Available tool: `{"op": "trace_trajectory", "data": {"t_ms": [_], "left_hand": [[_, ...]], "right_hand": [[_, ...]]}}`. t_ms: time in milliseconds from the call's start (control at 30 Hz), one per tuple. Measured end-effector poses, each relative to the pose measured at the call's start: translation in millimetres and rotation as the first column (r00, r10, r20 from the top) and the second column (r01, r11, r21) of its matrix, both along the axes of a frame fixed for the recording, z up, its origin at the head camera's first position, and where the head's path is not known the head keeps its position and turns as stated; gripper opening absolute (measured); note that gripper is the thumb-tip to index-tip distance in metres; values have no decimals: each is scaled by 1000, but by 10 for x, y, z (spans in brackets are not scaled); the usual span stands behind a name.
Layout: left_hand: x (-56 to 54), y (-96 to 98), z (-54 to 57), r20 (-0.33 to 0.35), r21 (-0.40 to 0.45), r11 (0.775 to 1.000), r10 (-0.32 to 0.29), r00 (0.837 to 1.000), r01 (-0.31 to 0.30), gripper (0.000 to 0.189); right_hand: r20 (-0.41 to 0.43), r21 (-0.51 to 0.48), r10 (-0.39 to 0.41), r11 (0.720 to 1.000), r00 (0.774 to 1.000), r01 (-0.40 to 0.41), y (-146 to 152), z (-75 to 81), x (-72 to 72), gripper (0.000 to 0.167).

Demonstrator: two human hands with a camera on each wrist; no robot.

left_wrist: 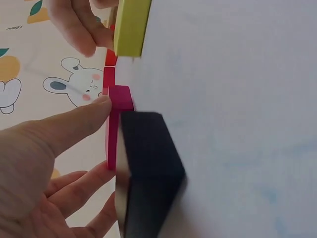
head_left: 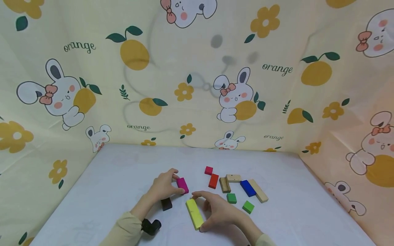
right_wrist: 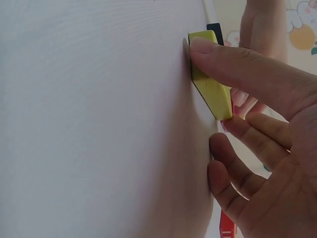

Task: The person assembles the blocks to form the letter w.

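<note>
My left hand [head_left: 164, 185] pinches a magenta block [head_left: 183, 185] between thumb and fingers, the thumb on its near end. A long yellow block [head_left: 195, 214] lies to the right and nearer, and my right hand [head_left: 220, 210] grips it by its two ends. In the right wrist view the thumb [right_wrist: 223, 57] presses one end of the yellow block [right_wrist: 210, 74], with fingertips at the other end. A black block [head_left: 166, 204] lies just below the left hand; in the left wrist view this black block [left_wrist: 148, 168] partly hides the magenta one [left_wrist: 113, 134].
Right of the hands lie a pink-red block [head_left: 208, 170], a red block [head_left: 213, 181], a blue block [head_left: 248, 188], two green blocks [head_left: 231, 198] and several plain wood blocks [head_left: 258, 190]. A patterned curtain [head_left: 197, 112] stands behind the white table [head_left: 129, 160].
</note>
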State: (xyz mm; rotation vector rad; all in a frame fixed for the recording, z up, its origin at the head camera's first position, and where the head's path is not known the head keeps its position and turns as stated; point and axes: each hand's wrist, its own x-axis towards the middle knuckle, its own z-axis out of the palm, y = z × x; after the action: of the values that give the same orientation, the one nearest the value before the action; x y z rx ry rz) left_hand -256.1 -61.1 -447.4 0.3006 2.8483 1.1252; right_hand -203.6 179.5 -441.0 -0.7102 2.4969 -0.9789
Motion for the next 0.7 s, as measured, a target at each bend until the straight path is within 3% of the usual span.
{"op": "trace_trajectory", "data": {"t_ms": [700], "left_hand": [[145,31,-14,-77,3,1000,7,997,-7,75]], "right_hand": [[-34,-47,8,999,999,-10,-35,-15,-32,83]]}}
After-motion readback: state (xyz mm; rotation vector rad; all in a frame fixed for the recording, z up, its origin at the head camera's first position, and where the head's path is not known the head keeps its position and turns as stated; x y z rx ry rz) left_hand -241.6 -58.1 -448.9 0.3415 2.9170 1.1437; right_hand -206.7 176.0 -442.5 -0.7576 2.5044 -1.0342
